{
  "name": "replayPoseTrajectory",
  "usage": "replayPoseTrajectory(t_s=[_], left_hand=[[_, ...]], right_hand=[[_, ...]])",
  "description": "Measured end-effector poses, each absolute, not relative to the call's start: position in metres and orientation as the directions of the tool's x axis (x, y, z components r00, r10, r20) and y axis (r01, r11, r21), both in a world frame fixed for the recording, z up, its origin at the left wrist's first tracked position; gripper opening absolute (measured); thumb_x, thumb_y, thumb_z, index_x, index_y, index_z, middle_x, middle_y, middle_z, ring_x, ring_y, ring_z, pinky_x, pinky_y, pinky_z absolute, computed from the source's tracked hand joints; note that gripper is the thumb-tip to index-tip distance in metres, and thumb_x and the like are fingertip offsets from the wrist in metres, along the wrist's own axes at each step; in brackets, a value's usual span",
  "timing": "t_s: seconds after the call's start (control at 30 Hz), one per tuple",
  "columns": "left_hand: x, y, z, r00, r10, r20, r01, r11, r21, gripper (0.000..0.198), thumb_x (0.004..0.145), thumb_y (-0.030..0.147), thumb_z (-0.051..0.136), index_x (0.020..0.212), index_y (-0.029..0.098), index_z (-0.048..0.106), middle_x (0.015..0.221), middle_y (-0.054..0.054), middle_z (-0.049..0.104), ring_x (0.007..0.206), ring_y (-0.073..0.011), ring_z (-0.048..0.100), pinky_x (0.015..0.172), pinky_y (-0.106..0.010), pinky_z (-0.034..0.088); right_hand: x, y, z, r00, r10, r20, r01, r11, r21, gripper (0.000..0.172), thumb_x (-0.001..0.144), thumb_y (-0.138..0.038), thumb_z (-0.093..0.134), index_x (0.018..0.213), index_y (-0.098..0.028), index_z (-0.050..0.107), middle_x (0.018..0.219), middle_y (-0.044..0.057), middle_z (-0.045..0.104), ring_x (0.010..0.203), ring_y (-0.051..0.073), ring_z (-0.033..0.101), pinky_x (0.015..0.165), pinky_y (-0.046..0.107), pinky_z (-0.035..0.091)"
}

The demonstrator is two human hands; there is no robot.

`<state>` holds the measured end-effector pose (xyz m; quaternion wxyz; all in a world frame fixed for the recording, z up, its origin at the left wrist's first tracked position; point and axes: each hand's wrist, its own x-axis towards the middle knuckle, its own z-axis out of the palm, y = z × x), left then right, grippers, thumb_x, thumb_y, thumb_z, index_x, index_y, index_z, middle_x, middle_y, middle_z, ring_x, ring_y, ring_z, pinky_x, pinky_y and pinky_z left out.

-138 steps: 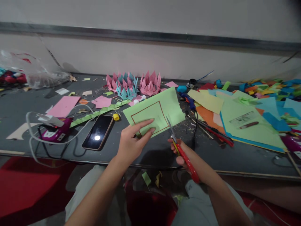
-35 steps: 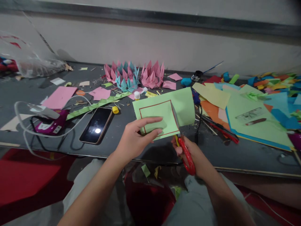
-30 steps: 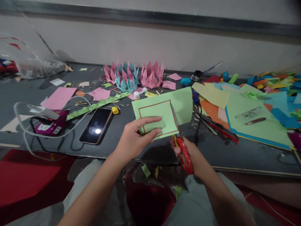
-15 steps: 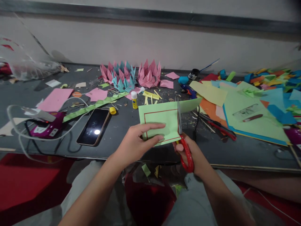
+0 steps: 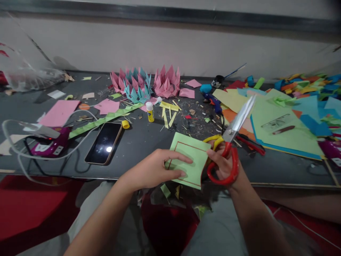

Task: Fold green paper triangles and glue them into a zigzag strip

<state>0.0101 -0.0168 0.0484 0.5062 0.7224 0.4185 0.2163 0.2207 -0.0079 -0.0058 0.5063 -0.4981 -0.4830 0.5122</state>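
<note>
Holding the green paper square (image 5: 189,160) low at frame centre, my left hand (image 5: 156,172) pinches its left edge, thumb under, fingers on top, just over the near edge of the desk (image 5: 279,170). The right hand (image 5: 223,167) is clenched through the red loops of the scissors (image 5: 231,142), blades together and pointing to the upper right, clear of the paper. Change since half a second ago: the blades were inside the sheet along the red line; now the square is free and the offcut strip on its right is gone from view. I read that side as cut through. Room: bare desk lies directly beyond the square; the phone (image 5: 103,143) sits to the left, the glue bottle (image 5: 150,111) and yellow strips (image 5: 167,112) further up. The coloured sheets (image 5: 282,135) crowd the right. Pink and blue paper flowers (image 5: 145,85) stand at the far wall.
</note>
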Motion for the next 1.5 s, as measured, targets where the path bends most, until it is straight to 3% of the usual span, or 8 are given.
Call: replayPoseTrajectory(t_s=[0.13, 0.3, 0.47, 0.63, 0.83, 0.97, 1.2, 1.5], left_hand=[[0.010, -0.016, 0.048, 0.602, 0.785, -0.150, 0.396, -0.129, 0.909, 0.026, 0.076, 0.025, 0.061, 0.102, 0.022, 0.065, 0.095, 0.001, 0.068, 0.074, -0.0107, 0.058, 0.061, -0.018, 0.044], [0.010, -0.017, 0.043, 0.460, 0.886, -0.061, 0.381, -0.135, 0.915, 0.020, 0.077, 0.025, 0.060, 0.095, 0.022, 0.069, 0.082, 0.000, 0.069, 0.058, -0.0090, 0.054, 0.048, -0.018, 0.041], [0.012, -0.016, 0.041, 0.125, 0.975, 0.185, 0.341, -0.218, 0.914, 0.021, 0.073, 0.026, 0.065, 0.094, 0.023, 0.069, 0.088, -0.003, 0.069, 0.065, -0.0131, 0.060, 0.048, -0.021, 0.046], [0.011, -0.017, 0.043, -0.093, 0.939, 0.330, 0.375, -0.274, 0.886, 0.024, 0.069, 0.028, 0.070, 0.092, 0.021, 0.070, 0.083, -0.003, 0.068, 0.055, -0.0094, 0.054, 0.042, -0.019, 0.041], [0.013, -0.018, 0.043, -0.187, 0.911, 0.368, 0.390, -0.275, 0.879, 0.025, 0.068, 0.029, 0.071, 0.093, 0.022, 0.070, 0.074, 0.001, 0.064, 0.040, -0.0031, 0.034, 0.033, -0.018, 0.028], [0.012, -0.019, 0.041, -0.186, 0.897, 0.400, 0.425, -0.294, 0.856, 0.025, 0.070, 0.029, 0.070, 0.094, 0.023, 0.069, 0.073, 0.001, 0.063, 0.042, -0.0034, 0.035, 0.036, -0.018, 0.030], [0.013, -0.019, 0.037, -0.164, 0.876, 0.453, 0.484, -0.329, 0.811, 0.026, 0.073, 0.030, 0.068, 0.097, 0.024, 0.068, 0.080, -0.002, 0.066, 0.051, -0.0071, 0.047, 0.044, -0.019, 0.037], [0.015, -0.020, 0.037, -0.182, 0.852, 0.491, 0.512, -0.345, 0.787, 0.025, 0.072, 0.029, 0.069, 0.096, 0.024, 0.068, 0.075, 0.000, 0.065, 0.052, -0.0071, 0.048, 0.046, -0.019, 0.039]], right_hand=[[0.219, -0.007, -0.002, 0.048, 0.997, -0.055, -0.164, -0.046, -0.985, 0.032, 0.059, -0.033, 0.075, 0.078, -0.022, 0.051, 0.078, -0.002, 0.055, 0.069, 0.014, 0.055, 0.066, 0.029, 0.046], [0.220, -0.007, 0.000, 0.125, 0.992, -0.028, -0.076, -0.019, -0.997, 0.030, 0.067, -0.043, 0.068, 0.079, -0.022, 0.049, 0.073, -0.002, 0.052, 0.063, 0.013, 0.051, 0.062, 0.028, 0.043], [0.216, -0.014, 0.002, -0.223, 0.974, -0.029, -0.088, -0.050, -0.995, 0.058, 0.068, -0.076, 0.041, 0.086, -0.022, 0.050, 0.070, 0.000, 0.047, 0.056, 0.014, 0.041, 0.055, 0.030, 0.038], [0.203, -0.028, 0.006, -0.414, 0.909, -0.040, 0.010, -0.039, -0.999, 0.071, 0.058, -0.083, 0.041, 0.090, -0.022, 0.054, 0.072, 0.002, 0.047, 0.061, 0.016, 0.042, 0.056, 0.030, 0.038], [0.196, -0.036, 0.000, -0.398, 0.906, -0.145, -0.022, -0.168, -0.986, 0.063, 0.053, -0.073, 0.061, 0.095, -0.026, 0.054, 0.079, 0.001, 0.047, 0.062, 0.014, 0.042, 0.048, 0.025, 0.036], [0.193, -0.035, 0.004, -0.351, 0.901, -0.255, -0.047, -0.289, -0.956, 0.061, 0.051, -0.070, 0.064, 0.090, -0.024, 0.056, 0.076, 0.001, 0.048, 0.057, 0.012, 0.042, 0.045, 0.024, 0.033], [0.183, -0.028, 0.006, -0.259, 0.817, -0.515, -0.220, -0.569, -0.792, 0.036, 0.069, -0.055, 0.054, 0.070, -0.020, 0.054, 0.056, -0.002, 0.046, 0.048, 0.011, 0.043, 0.044, 0.023, 0.030], [0.189, -0.027, -0.009, -0.279, 0.860, -0.428, -0.126, -0.474, -0.871, 0.027, 0.073, -0.048, 0.050, 0.070, -0.021, 0.050, 0.051, -0.003, 0.052, 0.042, 0.009, 0.037, 0.043, 0.023, 0.028]])
